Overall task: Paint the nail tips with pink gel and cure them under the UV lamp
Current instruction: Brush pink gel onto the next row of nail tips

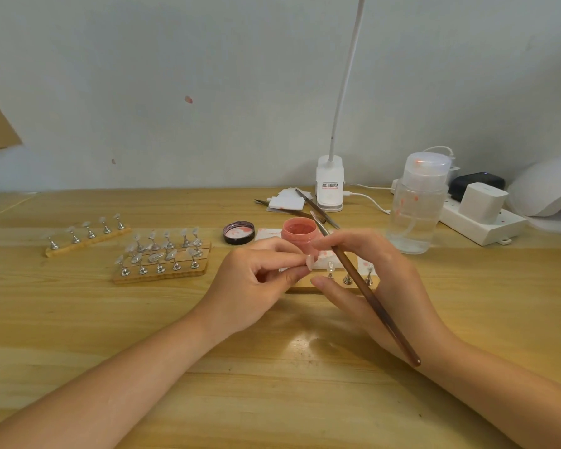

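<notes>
My left hand [256, 280] pinches a small pale nail tip [310, 262] between thumb and forefinger, just in front of the open pink gel jar [300, 234]. My right hand [373, 280] holds a long brown brush [370, 293], bristle end up near the jar and handle end pointing back toward me. Behind my hands a wooden stand [347, 280] with metal pegs is partly hidden. The jar's black lid [239, 232] lies to its left. A white UV lamp [548, 192] sits at the far right edge.
Three wooden strips of metal pegs with clear nail tips [159, 257] stand at the left. A clear pump bottle [416, 205], a clip lamp base [329, 186], a power strip [486, 218], spare brushes and white pads [287, 199] line the back.
</notes>
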